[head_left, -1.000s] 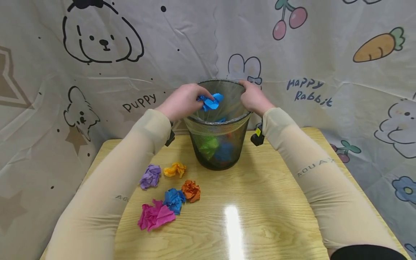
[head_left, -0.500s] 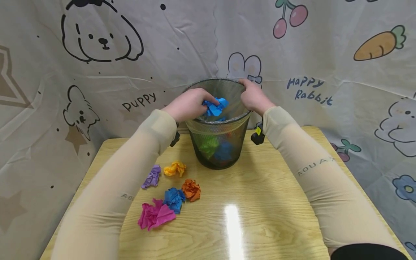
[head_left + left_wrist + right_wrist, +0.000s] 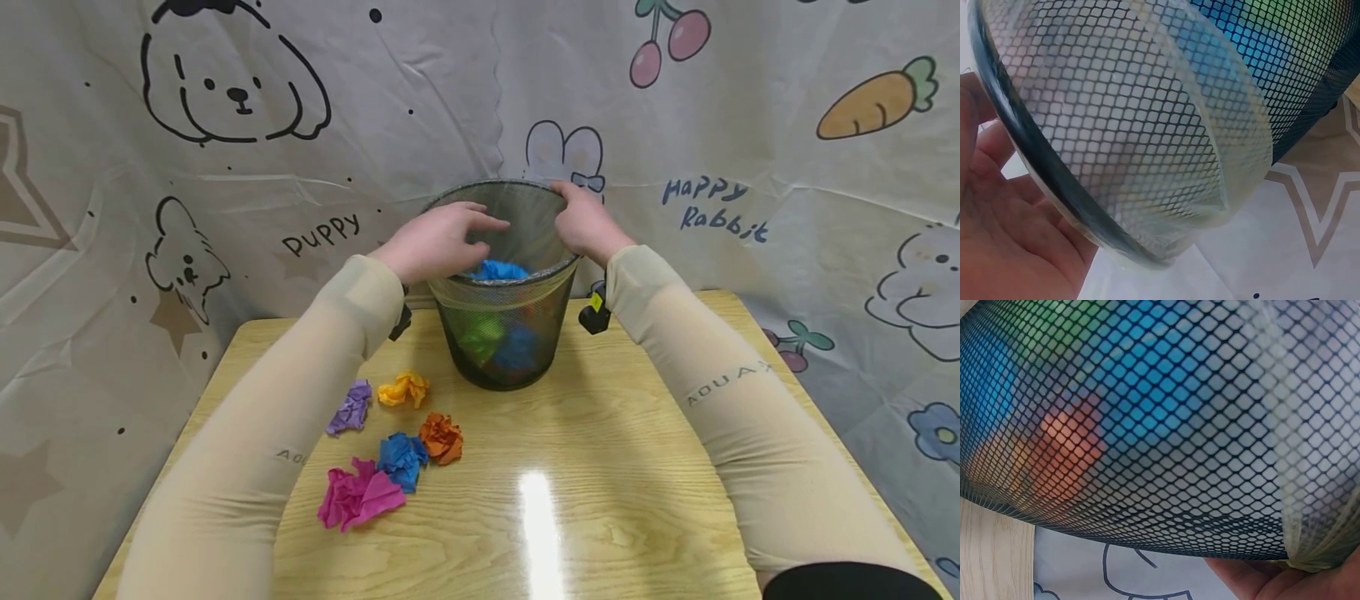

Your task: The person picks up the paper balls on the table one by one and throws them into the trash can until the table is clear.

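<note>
A black mesh wastebasket (image 3: 502, 377) with a clear liner folded over its rim stands at the back of the table. My left hand (image 3: 442, 242) hovers over the mouth's left side, fingers loosely extended and holding nothing. Below it, a crumpled blue paper ball (image 3: 501, 271) lies inside the basket. My right hand (image 3: 588, 227) grips the rim on the right; in the right wrist view its fingers (image 3: 1260, 581) are at the gathered liner edge. Through the mesh in that view show green, blue and orange-red paper (image 3: 1069, 440) balls.
On the table (image 3: 637, 467), left of centre, lie a purple paper ball (image 3: 351, 408), a yellow one (image 3: 405, 389), an orange one (image 3: 441, 439), a blue one (image 3: 402, 461) and a pink one (image 3: 358, 496). A printed curtain (image 3: 420, 100) hangs close behind the basket.
My left hand has moved right and into the basket's mouth with the blue paper ball, then let it go. The ball has dropped inside. My right hand has stayed on the rim.
</note>
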`<state>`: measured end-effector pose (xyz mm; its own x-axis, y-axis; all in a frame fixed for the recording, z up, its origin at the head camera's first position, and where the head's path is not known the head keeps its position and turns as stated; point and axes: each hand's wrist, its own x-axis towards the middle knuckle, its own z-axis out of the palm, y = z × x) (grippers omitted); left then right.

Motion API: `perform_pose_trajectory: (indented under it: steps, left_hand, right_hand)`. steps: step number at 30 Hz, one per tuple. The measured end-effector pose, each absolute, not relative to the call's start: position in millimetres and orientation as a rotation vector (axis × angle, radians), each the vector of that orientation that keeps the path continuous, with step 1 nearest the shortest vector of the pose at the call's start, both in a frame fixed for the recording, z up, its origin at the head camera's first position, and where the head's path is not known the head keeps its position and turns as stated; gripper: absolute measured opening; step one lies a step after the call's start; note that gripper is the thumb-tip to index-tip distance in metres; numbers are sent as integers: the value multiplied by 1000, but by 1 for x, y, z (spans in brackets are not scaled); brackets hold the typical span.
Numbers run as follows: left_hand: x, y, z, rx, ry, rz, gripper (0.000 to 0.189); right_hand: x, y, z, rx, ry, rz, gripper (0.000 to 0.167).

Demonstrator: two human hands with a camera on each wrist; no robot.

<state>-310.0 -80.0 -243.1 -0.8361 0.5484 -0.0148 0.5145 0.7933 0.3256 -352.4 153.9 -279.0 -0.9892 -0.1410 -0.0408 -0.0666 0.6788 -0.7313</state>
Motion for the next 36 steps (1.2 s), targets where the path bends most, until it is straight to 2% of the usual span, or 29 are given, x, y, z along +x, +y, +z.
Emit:
perform_pose_trajectory:
  steps: [18,26,36]
  left_hand:
    - [-308,-105,-234,774,3062,615,61]
    - [-307,-132,-234,696,3131,727,62]
    - [-312,-182,-253,538,3146,742,63]
  right_hand:
    - [-351,155,-279,-184,2789,-1226,70]
    - [-352,154,-280,-174,2790,-1220,70]
    - [-351,154,-280,-180,2779,-1232,70]
